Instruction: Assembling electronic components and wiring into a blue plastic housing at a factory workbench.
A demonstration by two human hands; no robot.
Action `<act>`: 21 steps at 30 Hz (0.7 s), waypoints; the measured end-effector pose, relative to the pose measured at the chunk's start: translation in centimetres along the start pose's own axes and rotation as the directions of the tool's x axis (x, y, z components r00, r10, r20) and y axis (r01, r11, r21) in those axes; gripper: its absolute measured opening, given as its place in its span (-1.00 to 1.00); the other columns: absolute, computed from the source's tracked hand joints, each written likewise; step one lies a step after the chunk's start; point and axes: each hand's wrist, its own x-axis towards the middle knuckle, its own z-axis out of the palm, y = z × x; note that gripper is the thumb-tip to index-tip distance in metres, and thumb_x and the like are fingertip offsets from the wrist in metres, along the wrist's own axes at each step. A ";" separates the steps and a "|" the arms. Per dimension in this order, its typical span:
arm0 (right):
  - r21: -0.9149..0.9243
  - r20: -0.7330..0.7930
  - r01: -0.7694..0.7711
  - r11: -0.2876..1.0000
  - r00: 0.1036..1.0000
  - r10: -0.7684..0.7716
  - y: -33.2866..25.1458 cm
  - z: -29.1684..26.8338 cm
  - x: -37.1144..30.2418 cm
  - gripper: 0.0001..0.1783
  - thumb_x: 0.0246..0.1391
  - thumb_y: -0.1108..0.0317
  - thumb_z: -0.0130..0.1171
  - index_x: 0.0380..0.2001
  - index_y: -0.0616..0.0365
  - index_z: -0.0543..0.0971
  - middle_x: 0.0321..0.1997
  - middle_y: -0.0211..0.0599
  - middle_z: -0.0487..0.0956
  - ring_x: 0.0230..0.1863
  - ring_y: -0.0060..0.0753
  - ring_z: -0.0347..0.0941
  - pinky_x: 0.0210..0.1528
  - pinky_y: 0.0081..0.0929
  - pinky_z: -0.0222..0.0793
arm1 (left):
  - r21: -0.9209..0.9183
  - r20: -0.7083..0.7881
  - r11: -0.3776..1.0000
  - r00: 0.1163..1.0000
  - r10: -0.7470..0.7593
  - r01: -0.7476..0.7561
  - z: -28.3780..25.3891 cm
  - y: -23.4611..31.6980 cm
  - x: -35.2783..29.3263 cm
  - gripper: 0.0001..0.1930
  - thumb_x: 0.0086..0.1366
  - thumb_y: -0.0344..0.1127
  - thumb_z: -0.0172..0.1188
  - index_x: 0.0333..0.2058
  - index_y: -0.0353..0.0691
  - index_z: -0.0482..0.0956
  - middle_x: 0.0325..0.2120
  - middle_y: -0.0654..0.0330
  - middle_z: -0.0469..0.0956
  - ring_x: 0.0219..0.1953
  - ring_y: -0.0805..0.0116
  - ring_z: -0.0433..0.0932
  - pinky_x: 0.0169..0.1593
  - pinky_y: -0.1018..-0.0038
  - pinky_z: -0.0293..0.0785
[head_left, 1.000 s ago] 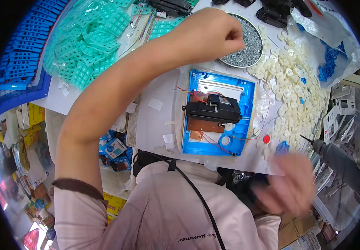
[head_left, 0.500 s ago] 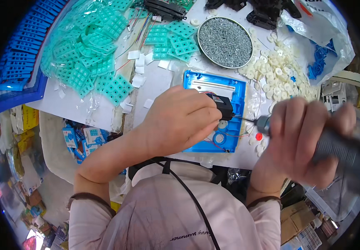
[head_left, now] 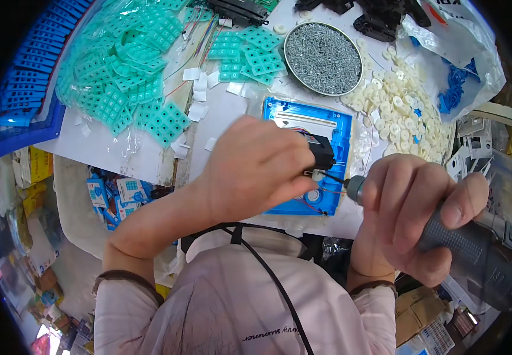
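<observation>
Since the frame 1 second back, both hands have come in over the blue housing [head_left: 333, 127]: the left hand [head_left: 256, 171], then raised far up over the teal keypad sheets [head_left: 131, 77], now rests on the housing's middle, and the right hand [head_left: 413, 222], then low and blurred near the surface's [head_left: 120, 154] edge, now carries the electric screwdriver [head_left: 475, 251] up to the housing's right side; the left grip is closed, fingers curled, pinching a small white part [head_left: 314, 175] just below the black component [head_left: 321, 151] that sits in the housing; the right grip is wrapped tight around the driver's dark ribbed handle, its thin bit [head_left: 334, 177] slanting in toward that white part and appearing to touch it; the housing lies flat on the white surface, just below the round tray of screws [head_left: 322, 50] and beside the heap of white plastic buttons [head_left: 404, 115]; red wires [head_left: 314, 204] loop along the housing's lower edge, close under the bit; the likely trouble is the bit skidding off, since it comes in at a slant rather than square, which could nick the left fingertips [head_left: 303, 177] holding the part or catch the wires; pressing too hard at that angle could also tip the part out of its seat or slide the housing, which nothing but the left hand steadies.
</observation>
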 end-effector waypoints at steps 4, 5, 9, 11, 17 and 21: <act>-0.049 -0.051 0.039 0.998 0.998 -0.041 0.3 -0.7 -0.6 -0.62 0.22 0.01 0.26 -0.03 -0.17 0.38 -0.50 -0.66 0.49 -0.52 -0.66 0.32 -0.37 -0.56 0.27 | 0.144 0.037 0.979 0.988 -0.153 0.146 -1.3 -0.7 -2.4 -0.44 -0.10 -0.20 0.57 -0.10 -0.14 0.54 -0.15 0.19 0.56 -0.21 0.16 0.49 -0.12 0.26 0.31; -0.039 -0.045 0.047 0.998 0.998 -0.048 0.5 -1.0 -0.5 -0.61 0.22 0.01 0.26 -0.02 -0.16 0.38 -0.49 -0.66 0.48 -0.52 -0.66 0.32 -0.38 -0.56 0.26 | 0.161 0.044 0.974 0.984 -0.170 0.161 -1.1 -0.6 -2.7 -0.44 -0.08 -0.19 0.56 -0.09 -0.13 0.54 -0.15 0.20 0.56 -0.21 0.17 0.48 -0.12 0.26 0.30; -0.054 0.010 0.092 0.994 0.996 -0.091 1.6 -1.7 0.0 -0.59 0.25 0.01 0.21 0.02 -0.11 0.38 -0.47 -0.62 0.47 -0.51 -0.64 0.30 -0.40 -0.56 0.22 | 0.219 0.075 0.960 0.977 -0.198 0.177 0.0 -0.6 -2.9 -0.47 -0.01 -0.17 0.52 -0.06 -0.12 0.54 -0.15 0.21 0.56 -0.19 0.19 0.48 -0.12 0.24 0.28; -0.112 0.020 0.121 0.986 0.993 -0.120 1.7 -2.0 0.2 -0.57 0.24 0.00 0.19 0.06 -0.09 0.38 -0.47 -0.58 0.46 -0.51 -0.61 0.29 -0.39 -0.52 0.22 | 0.227 0.091 0.960 0.978 -0.187 0.163 0.2 -0.8 -2.7 -0.50 0.03 -0.16 0.50 -0.06 -0.12 0.54 -0.15 0.22 0.57 -0.19 0.19 0.48 -0.12 0.24 0.27; -0.478 -0.157 0.164 0.863 0.951 -0.268 1.6 -3.5 0.9 -0.33 0.19 0.00 0.19 0.25 0.10 0.30 -0.38 -0.30 0.49 -0.36 -0.37 0.36 -0.23 -0.24 0.32 | 0.155 0.128 0.975 0.976 -0.177 0.156 -0.1 -1.2 -2.7 -0.53 0.08 -0.16 0.46 -0.06 -0.15 0.55 -0.21 0.21 0.59 -0.24 0.19 0.49 -0.15 0.26 0.27; -0.901 -0.204 0.140 0.411 0.700 -0.685 0.3 -2.1 1.3 -0.34 0.25 0.15 0.15 0.27 0.33 0.25 -0.21 0.02 0.56 -0.08 -0.02 0.50 0.03 -0.03 0.42 | 0.124 0.174 0.978 0.967 -0.185 0.165 -0.8 -1.5 -2.6 -0.53 0.10 -0.13 0.45 -0.05 -0.15 0.55 -0.22 0.20 0.59 -0.26 0.17 0.49 -0.17 0.25 0.28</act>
